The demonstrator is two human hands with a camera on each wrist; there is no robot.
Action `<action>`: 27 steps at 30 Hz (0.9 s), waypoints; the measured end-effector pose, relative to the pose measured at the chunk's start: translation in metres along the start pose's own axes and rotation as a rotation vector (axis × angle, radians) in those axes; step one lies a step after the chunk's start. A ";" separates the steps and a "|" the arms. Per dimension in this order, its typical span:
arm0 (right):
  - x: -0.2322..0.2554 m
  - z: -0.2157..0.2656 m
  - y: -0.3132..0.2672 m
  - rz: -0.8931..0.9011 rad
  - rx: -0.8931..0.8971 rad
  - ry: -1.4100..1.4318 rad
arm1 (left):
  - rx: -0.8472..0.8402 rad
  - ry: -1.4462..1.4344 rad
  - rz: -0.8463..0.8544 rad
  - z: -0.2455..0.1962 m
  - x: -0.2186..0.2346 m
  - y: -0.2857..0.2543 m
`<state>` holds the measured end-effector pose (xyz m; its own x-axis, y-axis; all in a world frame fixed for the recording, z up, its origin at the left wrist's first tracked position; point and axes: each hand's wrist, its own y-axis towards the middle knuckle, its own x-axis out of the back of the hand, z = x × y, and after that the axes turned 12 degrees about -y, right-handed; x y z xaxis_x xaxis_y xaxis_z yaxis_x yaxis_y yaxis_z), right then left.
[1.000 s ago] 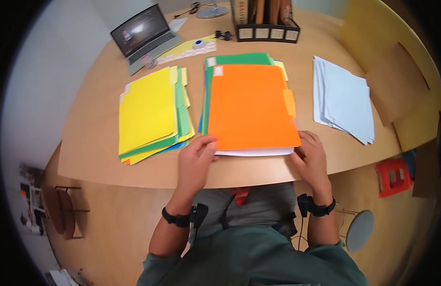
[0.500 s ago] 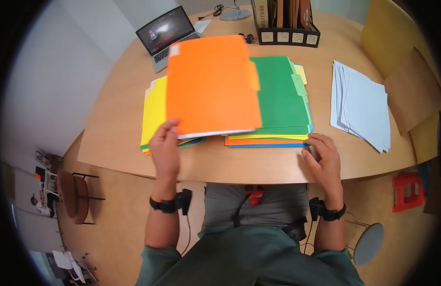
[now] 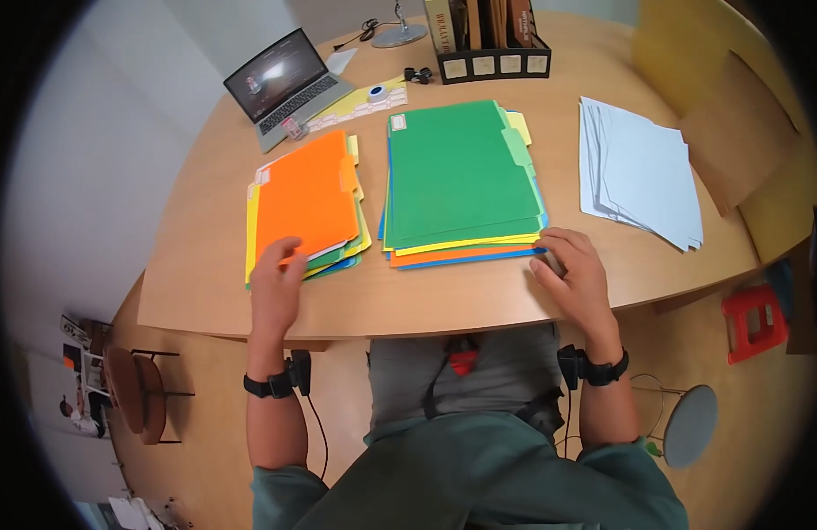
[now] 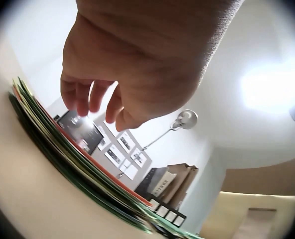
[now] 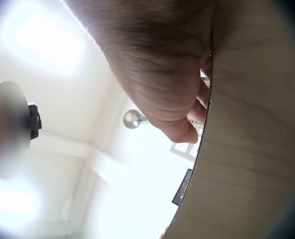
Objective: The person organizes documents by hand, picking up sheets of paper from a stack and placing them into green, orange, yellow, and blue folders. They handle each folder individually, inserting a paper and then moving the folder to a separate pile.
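An orange folder (image 3: 310, 194) tops the left stack, over yellow, green and blue folders, with white paper showing at its lower edge. My left hand (image 3: 276, 290) is over that folder's near left corner. In the left wrist view its fingers (image 4: 96, 95) hang loosely above the stack's edges and hold nothing. A green folder (image 3: 461, 172) lies on top of the middle stack, above yellow, orange and blue ones. Beside that stack's near right corner is my right hand (image 3: 578, 272), its fingers loosely bent and fingertips right at the corner. The right wrist view hides most of its fingers behind the tabletop.
White paper sheets (image 3: 643, 177) lie in a loose pile on the right. Behind the stacks are a laptop (image 3: 289, 93), a roll of tape (image 3: 377, 93), a black file holder (image 3: 495, 64) and a lamp base (image 3: 398, 35). The table's near edge curves before my body.
My left hand has carried the orange folder from the middle stack to the left stack and let go of it, uncovering the green folder. The right hand has stayed by the middle stack's corner.
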<state>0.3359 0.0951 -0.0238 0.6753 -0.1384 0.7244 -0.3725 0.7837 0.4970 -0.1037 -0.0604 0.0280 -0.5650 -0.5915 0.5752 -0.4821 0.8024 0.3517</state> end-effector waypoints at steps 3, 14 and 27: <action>0.002 0.001 0.001 0.014 0.002 -0.012 | -0.149 0.028 0.332 -0.047 -0.035 0.001; 0.004 0.003 0.010 0.099 -0.098 -0.058 | -0.257 0.324 0.613 -0.098 -0.137 0.058; 0.004 0.004 0.056 0.387 -0.289 -0.090 | -0.296 0.323 0.629 -0.088 -0.143 0.062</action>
<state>0.3146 0.1362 0.0088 0.4598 0.1542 0.8746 -0.3843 0.9224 0.0394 0.0062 0.0809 0.0322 -0.4278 -0.0010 0.9039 0.0907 0.9949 0.0440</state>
